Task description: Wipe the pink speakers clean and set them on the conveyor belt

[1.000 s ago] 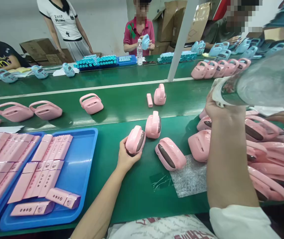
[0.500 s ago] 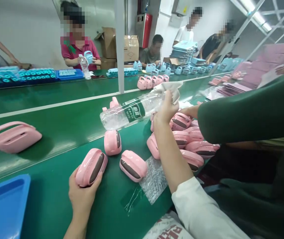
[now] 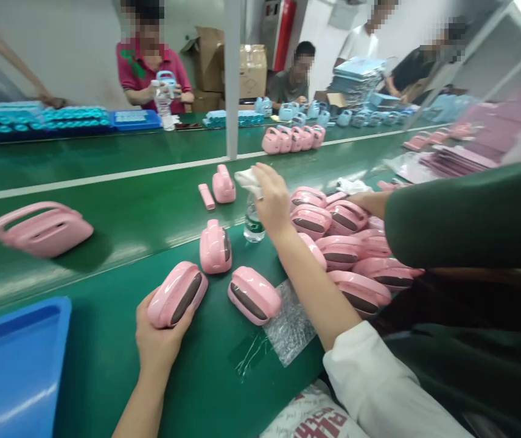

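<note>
My left hand [image 3: 162, 340] is closed round a pink plastic device [image 3: 176, 295] with a dark strip along one side, at the lower middle. My right hand [image 3: 273, 198] grips a folded white cloth [image 3: 246, 179] at the top of a clear plastic bottle [image 3: 254, 226]. This bottle stands upright with a green label, and my hand and the cloth hide its neck. Two more pink devices lie between my hands, one with its strip turned to me [image 3: 254, 296], the other farther back [image 3: 215, 246].
Right of my forearm, several pink devices [image 3: 340, 250] lie piled beside a co-worker's green sleeve [image 3: 461, 213]. A blue tray [image 3: 62, 340] sits at lower left, a handled pink device [image 3: 44, 230] behind it. Bubble wrap [image 3: 290, 325] lies near my right forearm. Co-workers sit across the belt.
The bottle has gone from tilted sideways in my right hand to upright on the table. My right hand has moved left with the cloth. My left hand keeps its hold on the pink device.
</note>
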{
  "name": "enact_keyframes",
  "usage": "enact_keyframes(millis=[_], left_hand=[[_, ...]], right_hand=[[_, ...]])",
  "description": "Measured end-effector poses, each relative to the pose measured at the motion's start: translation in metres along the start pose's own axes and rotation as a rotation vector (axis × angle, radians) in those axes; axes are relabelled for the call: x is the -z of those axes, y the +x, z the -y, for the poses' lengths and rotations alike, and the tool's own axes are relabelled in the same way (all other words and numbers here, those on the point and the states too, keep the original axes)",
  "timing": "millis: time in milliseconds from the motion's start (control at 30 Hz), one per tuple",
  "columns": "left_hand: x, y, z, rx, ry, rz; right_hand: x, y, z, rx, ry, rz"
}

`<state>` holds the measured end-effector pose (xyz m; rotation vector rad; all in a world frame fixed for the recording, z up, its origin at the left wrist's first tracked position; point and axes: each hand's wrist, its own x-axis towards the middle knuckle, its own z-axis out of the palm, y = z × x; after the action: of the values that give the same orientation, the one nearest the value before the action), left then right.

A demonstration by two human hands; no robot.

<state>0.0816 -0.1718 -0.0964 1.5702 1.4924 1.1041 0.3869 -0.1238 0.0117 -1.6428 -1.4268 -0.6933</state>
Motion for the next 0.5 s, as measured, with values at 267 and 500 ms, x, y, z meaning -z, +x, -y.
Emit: enact_keyframes(millis=[267,500], left_hand=[[0.003,-0.017,-0.009,0.037,-0.021,0.019],[0.024,-0.018,-0.025,0.084,-0.34,-0.124]], right_hand=[[0.031,0.023,-0.003,-0.301,0.156,-0.003],[0.092,-0.003,0.074,-0.379,0.488,0.076]])
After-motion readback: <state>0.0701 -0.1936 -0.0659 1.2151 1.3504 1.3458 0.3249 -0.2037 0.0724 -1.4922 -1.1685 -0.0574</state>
